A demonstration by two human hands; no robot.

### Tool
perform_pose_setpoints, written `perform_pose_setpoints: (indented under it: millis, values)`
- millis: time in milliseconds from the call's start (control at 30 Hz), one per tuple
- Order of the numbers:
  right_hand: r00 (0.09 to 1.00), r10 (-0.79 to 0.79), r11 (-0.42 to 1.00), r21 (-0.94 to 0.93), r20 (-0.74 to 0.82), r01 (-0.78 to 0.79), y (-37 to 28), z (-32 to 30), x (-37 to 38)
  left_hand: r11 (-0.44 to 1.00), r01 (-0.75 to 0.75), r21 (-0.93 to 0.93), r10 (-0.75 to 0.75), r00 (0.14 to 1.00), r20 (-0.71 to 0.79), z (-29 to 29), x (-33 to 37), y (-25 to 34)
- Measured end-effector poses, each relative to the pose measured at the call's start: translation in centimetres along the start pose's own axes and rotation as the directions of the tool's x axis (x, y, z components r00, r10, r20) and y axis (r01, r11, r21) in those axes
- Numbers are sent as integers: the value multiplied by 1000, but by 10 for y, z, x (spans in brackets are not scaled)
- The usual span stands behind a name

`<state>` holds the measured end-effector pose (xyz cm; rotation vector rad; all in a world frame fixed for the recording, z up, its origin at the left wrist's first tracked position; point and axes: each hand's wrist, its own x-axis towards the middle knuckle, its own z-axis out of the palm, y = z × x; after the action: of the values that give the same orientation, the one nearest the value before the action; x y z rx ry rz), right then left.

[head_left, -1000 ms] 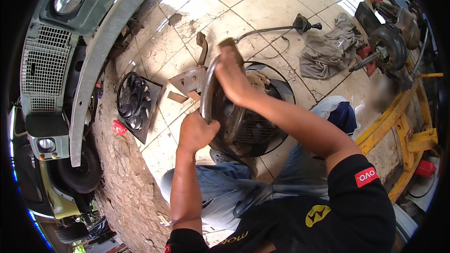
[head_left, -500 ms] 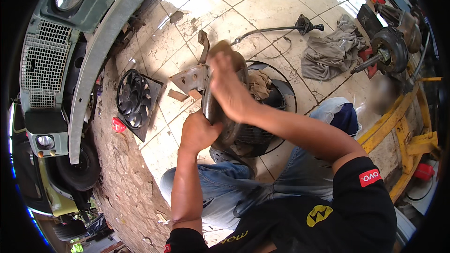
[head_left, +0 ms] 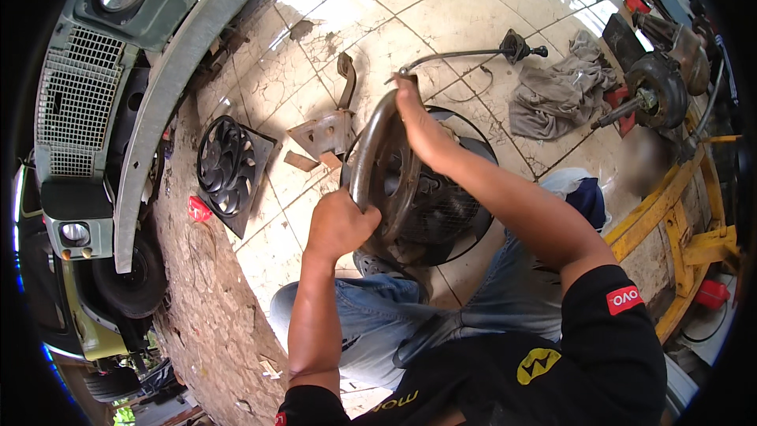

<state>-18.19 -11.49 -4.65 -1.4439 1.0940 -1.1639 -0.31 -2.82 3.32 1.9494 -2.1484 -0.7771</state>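
Note:
A heavy, ring-shaped metal part (head_left: 365, 154) with a worn brown-grey rim stands tilted in front of me, between my knees. My left hand (head_left: 339, 223) is closed round the near left side of its rim, thumb on top. At the far end of the ring is my right hand (head_left: 418, 114), bent over the edge with its fingers curled and partly hidden. A small dark edge shows by those fingertips; I cannot make out what it is. Behind and below the ring lies a black round fan unit (head_left: 441, 217) with a wire grille, partly covered by my right forearm.
A pedal on a metal bracket (head_left: 322, 132) lies beyond my left hand. Left of it are a black fan (head_left: 225, 166) and a vehicle's front bumper (head_left: 177, 71). A gear lever (head_left: 461, 53), a grey rag (head_left: 560, 91) and a yellow metal frame (head_left: 658, 205) are farther right.
My right hand, blurred and laid across the ring's upper rim before, has moved right to its far edge. The ring's open face shows more now. My left hand keeps its grip.

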Motion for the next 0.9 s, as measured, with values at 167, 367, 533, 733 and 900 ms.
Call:
perform_pose_setpoints:
  millis: [167, 367, 533, 733, 900]
  values:
    - [937, -270, 924, -214, 221, 317, -11, 28, -53, 996, -88, -18, 90, 991, 101, 4, 4, -17]
    - [998, 42, 997, -59, 48, -39, -5, -21, 9, 994, -72, 84, 72, 997, 10, 3, 3, 14]
    - [904, -355, 905, -155, 236, 396, -32, 15, -65, 978, -206, 18, 207, 978, -14, 10, 6, -10]
    - [961, 275, 880, 394, 32, -265, -19, -25, -1, 991, -68, 115, 62, 996, 58, 4, 2, 16]
    - [946, -196, 980, 18, 260, 198, -49, -19, -60, 997, -59, 47, 55, 995, 78, 4, 2, 10]
